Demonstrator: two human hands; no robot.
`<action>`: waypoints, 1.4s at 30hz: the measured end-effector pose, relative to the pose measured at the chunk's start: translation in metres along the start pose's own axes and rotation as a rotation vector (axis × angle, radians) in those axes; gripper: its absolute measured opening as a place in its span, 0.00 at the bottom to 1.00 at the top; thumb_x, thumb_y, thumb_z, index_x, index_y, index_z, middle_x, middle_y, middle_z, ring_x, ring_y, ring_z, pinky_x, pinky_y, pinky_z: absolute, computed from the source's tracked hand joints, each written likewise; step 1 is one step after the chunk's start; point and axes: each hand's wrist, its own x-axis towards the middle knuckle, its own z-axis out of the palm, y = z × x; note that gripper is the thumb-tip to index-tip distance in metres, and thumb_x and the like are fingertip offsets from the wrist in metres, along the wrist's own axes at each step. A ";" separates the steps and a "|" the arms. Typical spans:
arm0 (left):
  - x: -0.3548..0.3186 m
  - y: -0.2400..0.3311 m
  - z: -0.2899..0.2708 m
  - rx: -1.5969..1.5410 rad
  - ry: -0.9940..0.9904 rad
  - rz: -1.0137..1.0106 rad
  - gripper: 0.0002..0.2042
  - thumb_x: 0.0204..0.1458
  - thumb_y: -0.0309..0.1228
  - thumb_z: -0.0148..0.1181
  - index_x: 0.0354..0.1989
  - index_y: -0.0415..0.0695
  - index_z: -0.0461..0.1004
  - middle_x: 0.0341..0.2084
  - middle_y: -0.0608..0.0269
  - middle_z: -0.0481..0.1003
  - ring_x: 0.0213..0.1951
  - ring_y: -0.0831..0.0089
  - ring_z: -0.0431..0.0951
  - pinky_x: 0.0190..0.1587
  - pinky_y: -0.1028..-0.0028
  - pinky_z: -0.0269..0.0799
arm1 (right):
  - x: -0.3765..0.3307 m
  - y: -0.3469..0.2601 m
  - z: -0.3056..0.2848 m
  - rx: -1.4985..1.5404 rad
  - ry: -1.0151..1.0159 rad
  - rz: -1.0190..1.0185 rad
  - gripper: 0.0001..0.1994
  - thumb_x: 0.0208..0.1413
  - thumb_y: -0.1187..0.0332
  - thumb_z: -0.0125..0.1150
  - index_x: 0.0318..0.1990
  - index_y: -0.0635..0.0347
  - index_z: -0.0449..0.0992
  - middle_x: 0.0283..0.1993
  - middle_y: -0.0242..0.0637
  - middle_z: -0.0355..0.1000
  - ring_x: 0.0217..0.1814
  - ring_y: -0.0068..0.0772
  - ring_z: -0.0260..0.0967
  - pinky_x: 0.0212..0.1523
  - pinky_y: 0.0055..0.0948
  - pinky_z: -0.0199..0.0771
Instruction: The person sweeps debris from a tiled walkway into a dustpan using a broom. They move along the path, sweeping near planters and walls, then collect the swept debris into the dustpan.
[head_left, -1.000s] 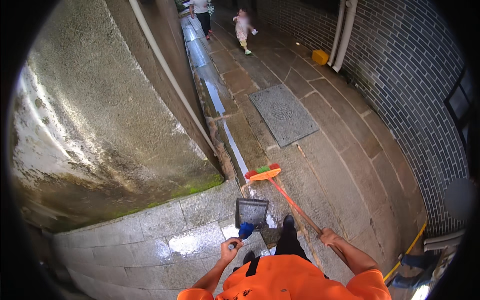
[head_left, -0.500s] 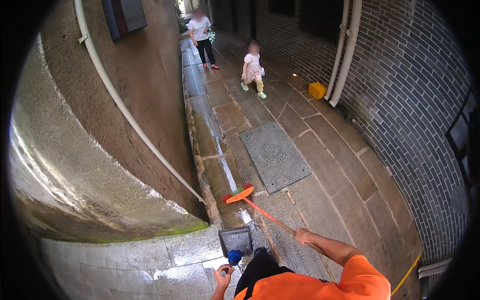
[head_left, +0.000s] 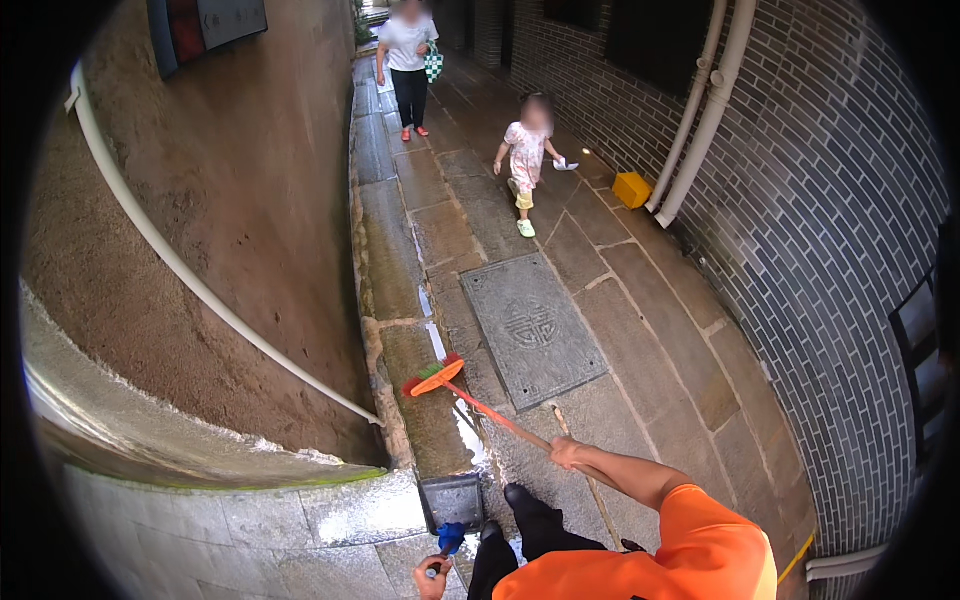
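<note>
My right hand is closed round the long handle of a broom, which has an orange head with red and green bristles. The broom head rests on, or just above, the wet stone paving near the left wall, beyond the dustpan. Low in the view, my left hand grips the upright handle of a dark dustpan. Something blue is wrapped about or fixed to that handle, just above the pan. The pan lies close by my shoes; I cannot make out anything in it.
A child walks on the paving ahead, and an adult with a checked bag is farther back. A carved stone cover lies mid-lane. Walls flank both sides; a yellow box sits by pipes at right.
The broom head has shifted left and slightly farther off, away from the dustpan. Both my shoes now show as my feet have moved. The child and the adult have come nearer.
</note>
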 end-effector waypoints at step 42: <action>-0.011 0.018 0.005 0.062 0.155 -0.129 0.06 0.36 0.18 0.62 0.22 0.38 0.70 0.25 0.61 0.74 0.26 0.73 0.75 0.31 0.77 0.70 | -0.088 -0.036 -0.035 0.099 -0.251 0.075 0.03 0.38 0.81 0.49 0.25 0.67 0.65 0.14 0.32 0.59 0.09 0.20 0.55 0.06 0.20 0.50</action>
